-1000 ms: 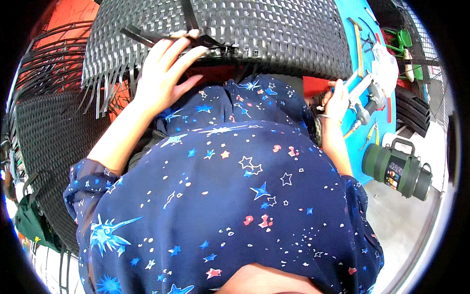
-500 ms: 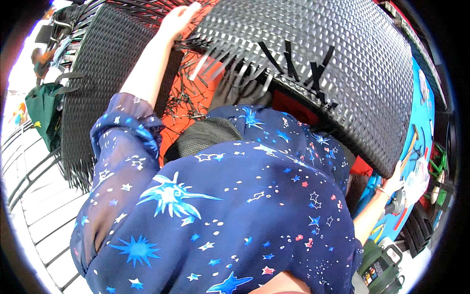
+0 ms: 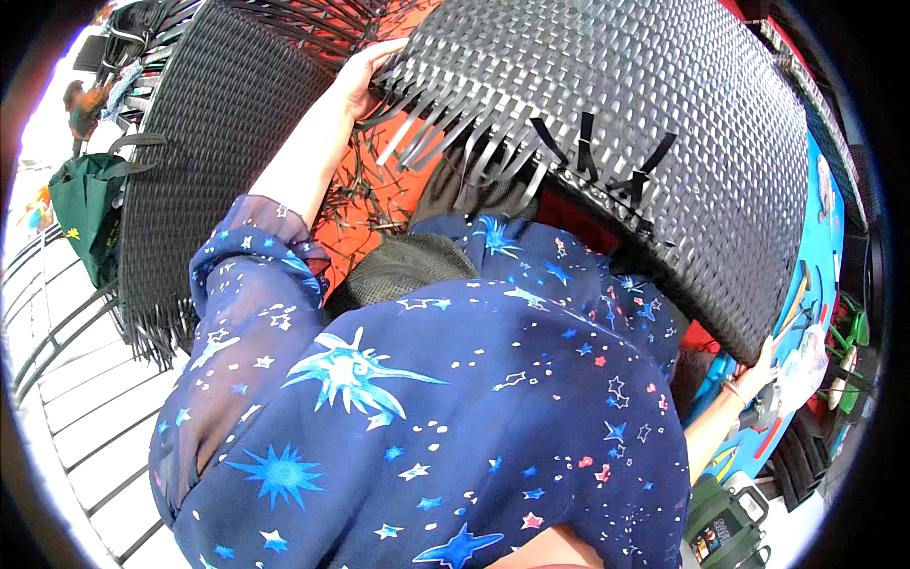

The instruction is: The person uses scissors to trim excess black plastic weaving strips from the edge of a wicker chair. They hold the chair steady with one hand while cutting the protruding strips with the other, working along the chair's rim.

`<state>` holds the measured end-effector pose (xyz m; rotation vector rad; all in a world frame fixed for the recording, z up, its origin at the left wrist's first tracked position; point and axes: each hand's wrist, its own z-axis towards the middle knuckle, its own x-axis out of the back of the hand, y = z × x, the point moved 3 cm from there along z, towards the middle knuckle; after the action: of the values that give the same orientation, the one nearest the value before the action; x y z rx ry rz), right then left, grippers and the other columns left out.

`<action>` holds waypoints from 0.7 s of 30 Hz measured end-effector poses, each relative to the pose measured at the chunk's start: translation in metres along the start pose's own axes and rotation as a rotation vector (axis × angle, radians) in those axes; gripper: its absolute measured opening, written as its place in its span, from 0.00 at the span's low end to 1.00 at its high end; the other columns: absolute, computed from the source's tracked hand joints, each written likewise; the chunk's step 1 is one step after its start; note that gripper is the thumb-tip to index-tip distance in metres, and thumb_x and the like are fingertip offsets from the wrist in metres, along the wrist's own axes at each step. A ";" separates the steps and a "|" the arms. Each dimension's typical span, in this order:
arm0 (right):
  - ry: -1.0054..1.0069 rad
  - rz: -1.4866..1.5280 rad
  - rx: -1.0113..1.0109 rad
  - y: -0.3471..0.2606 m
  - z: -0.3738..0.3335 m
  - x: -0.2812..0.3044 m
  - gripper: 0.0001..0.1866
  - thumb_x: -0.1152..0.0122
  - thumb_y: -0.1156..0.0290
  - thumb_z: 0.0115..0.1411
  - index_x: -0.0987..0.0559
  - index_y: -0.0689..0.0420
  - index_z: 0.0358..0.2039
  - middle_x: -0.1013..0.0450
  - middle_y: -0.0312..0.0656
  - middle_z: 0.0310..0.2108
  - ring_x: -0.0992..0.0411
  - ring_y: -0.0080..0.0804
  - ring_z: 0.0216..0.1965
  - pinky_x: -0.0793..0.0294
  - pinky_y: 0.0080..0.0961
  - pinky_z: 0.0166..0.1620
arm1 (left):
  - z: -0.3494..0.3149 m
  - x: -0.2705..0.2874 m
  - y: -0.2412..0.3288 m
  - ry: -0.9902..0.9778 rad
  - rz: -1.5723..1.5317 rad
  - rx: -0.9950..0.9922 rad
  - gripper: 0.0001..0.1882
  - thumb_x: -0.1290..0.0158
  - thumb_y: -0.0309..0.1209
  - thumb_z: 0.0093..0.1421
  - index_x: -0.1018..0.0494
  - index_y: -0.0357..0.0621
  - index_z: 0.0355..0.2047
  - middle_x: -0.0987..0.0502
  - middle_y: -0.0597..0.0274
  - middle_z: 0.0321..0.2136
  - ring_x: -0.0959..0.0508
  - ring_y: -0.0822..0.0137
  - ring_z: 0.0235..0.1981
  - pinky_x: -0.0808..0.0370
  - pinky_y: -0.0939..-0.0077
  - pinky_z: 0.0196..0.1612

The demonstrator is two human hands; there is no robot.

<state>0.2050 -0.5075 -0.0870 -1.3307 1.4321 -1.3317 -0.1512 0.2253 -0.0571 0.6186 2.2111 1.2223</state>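
Observation:
A large black woven wicker piece (image 3: 645, 123) with loose strip ends hanging from its edge fills the upper middle. My left hand (image 3: 358, 76) grips its upper left edge, fingers curled over the weave. My right hand (image 3: 763, 358) holds the lower right edge of the same piece, a thin bracelet on the wrist. My blue star-patterned garment (image 3: 427, 417) covers the lower middle of the view.
Another black woven panel (image 3: 199, 161) stands at left with fringe hanging down. An orange surface (image 3: 370, 218) shows between them. A green bag (image 3: 90, 204) hangs at far left by a railing. A blue mat with tools (image 3: 806, 313) and a dark green canister (image 3: 725, 526) lie at right.
The view has swung left. My left hand moved from the piece's underside to its upper left edge, and my right hand went from the tools on the blue mat to the lower right edge.

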 end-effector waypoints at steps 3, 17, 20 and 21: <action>0.076 -0.058 -0.044 -0.012 0.015 0.042 0.29 0.30 0.51 0.62 0.20 0.63 0.52 0.20 0.40 0.42 0.24 0.24 0.32 0.33 0.17 0.27 | -0.016 -0.020 0.007 0.061 -0.066 -0.095 0.24 0.52 0.37 0.70 0.26 0.38 0.61 0.23 0.56 0.61 0.24 0.63 0.61 0.29 0.64 0.65; -0.239 0.032 0.121 -0.208 0.043 0.029 0.34 0.53 0.42 0.73 0.28 0.53 0.67 0.32 0.41 0.64 0.31 0.32 0.60 0.29 0.29 0.58 | -0.094 -0.057 0.127 -0.290 -0.066 -0.475 0.38 0.57 0.59 0.70 0.34 0.41 0.68 0.25 0.52 0.61 0.24 0.61 0.60 0.29 0.62 0.64; -0.233 0.004 0.264 -0.261 0.026 0.008 0.33 0.48 0.47 0.72 0.31 0.54 0.69 0.37 0.44 0.68 0.36 0.38 0.66 0.36 0.37 0.66 | -0.104 -0.068 0.142 -0.205 -0.057 -0.564 0.36 0.57 0.59 0.70 0.30 0.43 0.65 0.21 0.55 0.56 0.19 0.64 0.54 0.23 0.61 0.58; -0.226 0.009 0.305 -0.268 0.018 0.007 0.33 0.46 0.49 0.72 0.32 0.55 0.70 0.38 0.44 0.70 0.37 0.40 0.68 0.39 0.39 0.68 | -0.107 -0.075 0.150 -0.159 -0.046 -0.598 0.36 0.57 0.60 0.70 0.28 0.43 0.63 0.19 0.56 0.54 0.18 0.65 0.52 0.22 0.61 0.56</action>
<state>0.2723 -0.4947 0.1729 -1.2255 1.0351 -1.2884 -0.1435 0.1850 0.1380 0.3968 1.5998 1.6430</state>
